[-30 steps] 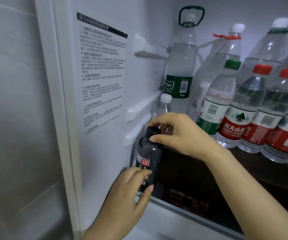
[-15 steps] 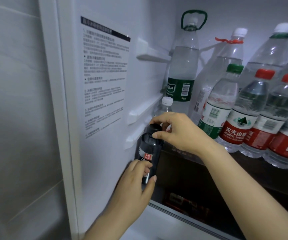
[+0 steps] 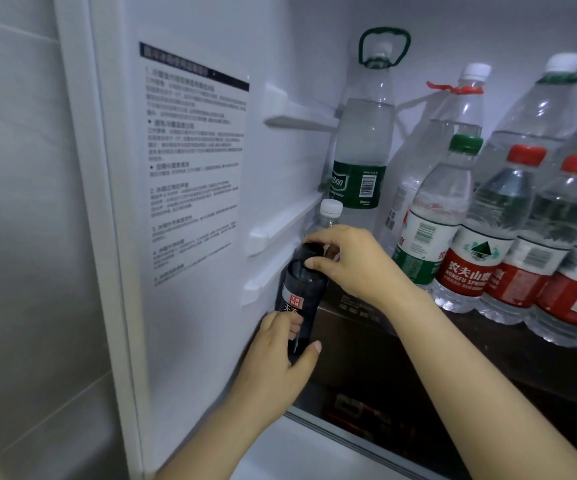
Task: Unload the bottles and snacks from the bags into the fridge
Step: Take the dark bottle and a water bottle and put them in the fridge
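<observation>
A small dark bottle (image 3: 302,289) with a black cap and a red-and-white label stands upright at the front left corner of the fridge shelf (image 3: 488,341), close to the left inner wall. My left hand (image 3: 280,355) wraps round its lower body. My right hand (image 3: 349,261) pinches its cap and neck from above. Just behind it stands a small clear bottle with a white cap (image 3: 330,211), mostly hidden by my right hand.
Several tall water bottles fill the shelf: one with a green label and green handle (image 3: 363,147) at the back, red-labelled ones (image 3: 481,237) on the right. White rails (image 3: 280,226) stick out of the left wall beside an instruction sticker (image 3: 193,161). A dark drawer (image 3: 366,403) lies below.
The dark bottle, held by both hands, has shifted slightly deeper toward the shelf's left corner. The view has drifted a little; the grips are unchanged.
</observation>
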